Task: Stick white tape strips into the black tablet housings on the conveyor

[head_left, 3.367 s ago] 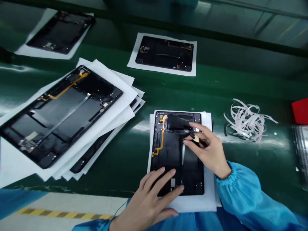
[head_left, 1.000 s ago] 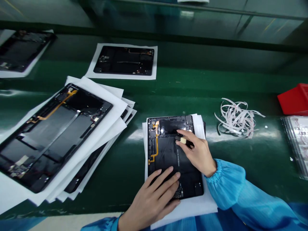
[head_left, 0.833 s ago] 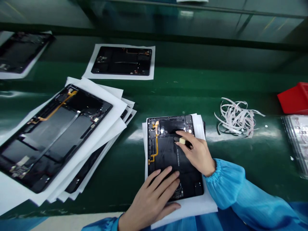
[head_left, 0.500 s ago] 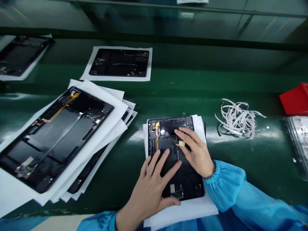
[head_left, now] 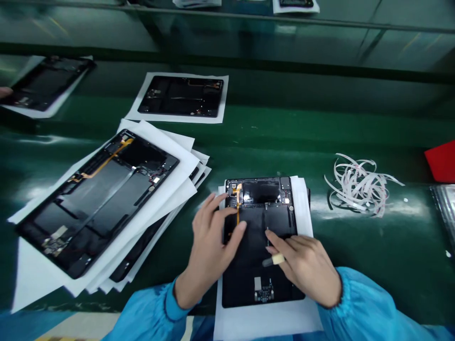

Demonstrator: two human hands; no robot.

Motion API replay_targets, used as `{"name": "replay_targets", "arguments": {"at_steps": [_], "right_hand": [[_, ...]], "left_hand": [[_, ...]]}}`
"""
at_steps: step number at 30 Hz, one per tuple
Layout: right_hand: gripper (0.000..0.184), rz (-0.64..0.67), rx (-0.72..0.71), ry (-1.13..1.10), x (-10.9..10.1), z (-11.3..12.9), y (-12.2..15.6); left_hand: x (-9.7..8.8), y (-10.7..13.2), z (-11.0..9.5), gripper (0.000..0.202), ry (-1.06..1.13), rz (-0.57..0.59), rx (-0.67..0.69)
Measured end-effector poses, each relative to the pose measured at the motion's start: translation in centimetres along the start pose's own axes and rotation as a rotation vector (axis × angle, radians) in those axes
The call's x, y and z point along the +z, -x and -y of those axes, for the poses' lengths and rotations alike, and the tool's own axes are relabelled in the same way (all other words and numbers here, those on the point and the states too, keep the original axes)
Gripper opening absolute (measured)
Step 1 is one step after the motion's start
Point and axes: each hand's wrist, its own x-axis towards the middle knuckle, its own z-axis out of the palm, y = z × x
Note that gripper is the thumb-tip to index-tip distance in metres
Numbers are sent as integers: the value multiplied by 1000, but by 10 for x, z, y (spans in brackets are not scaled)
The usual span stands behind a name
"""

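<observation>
one hand (head_left: 209, 248) on black tablet housing (head_left: 258, 241), other hand (head_left: 307, 267) pinching tool (head_left: 273, 259)

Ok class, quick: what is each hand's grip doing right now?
Left hand: open, fingers spread over the black tablet housing.
Right hand: closed, pinching a small black-and-cream tool.

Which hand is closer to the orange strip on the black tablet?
The left hand is closer: its fingers rest on the black tablet back right beside the orange flex cable. The right hand is farther away, below and to the right.
</observation>
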Motion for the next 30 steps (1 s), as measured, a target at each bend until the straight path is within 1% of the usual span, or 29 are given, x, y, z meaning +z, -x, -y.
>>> {"name": "replay_targets", "arguments": {"at_steps": [1, 3, 5, 8, 10, 12, 13, 14, 15, 17, 19, 20, 22, 24, 26, 27, 28, 30], "right_hand": [[34, 37, -16, 96, 2, 3, 0], [40, 72, -9, 216, 6, 7, -7], [41, 74, 24, 266, 7, 7, -19], [37, 36, 45, 254, 2, 1, -30], [32, -50, 85, 205, -4, -7, -24], [32, -161, 200, 173, -12, -19, -7], [35, -201, 285, 187, -15, -25, 2], [38, -201, 368, 200, -18, -31, 12], [39, -166, 435, 196, -19, -36, 20], [38, -53, 505, 89, -20, -40, 32], [37, -4, 508, -67, -18, -38, 37], [35, -18, 501, -139, -17, -35, 38], [31, -92, 495, -264, -16, -29, 40], [26, -170, 521, -385, -15, -26, 43], [22, -231, 570, -496, -16, -26, 41], [22, -271, 592, -544, -18, -28, 37], [25, -318, 611, -590, -21, -30, 28], [33, -418, 631, -703, -33, -35, -2]], "left_hand": [[-3, 4, 6, 14, -9, -20, -52], [-8, 14, 17, 15, -50, -1, -123], [-8, 25, 23, 18, -69, 45, -169], [-4, 34, 21, 17, -21, 64, -204], [0, 32, 15, 16, 12, 62, -212], [2, 27, 10, 15, 24, 78, -218], [3, 24, 8, 15, 28, 89, -220], [3, 21, 6, 15, 36, 99, -223], [4, 19, 5, 16, 52, 105, -228], [5, 18, 4, 17, 105, 94, -244], [5, 20, 3, 19, 170, 41, -271], [4, 22, 1, 19, 208, 8, -282], [0, 25, -2, 19, 327, -26, -290], [-7, 24, -7, 17, 488, -5, -294], [-15, 14, -13, 17, 621, 2, -299], [-20, 4, -15, 17, 655, -18, -300], [-24, -10, -17, 17, 671, -48, -296], [-34, -47, -16, 16, 680, -99, -275]]}}
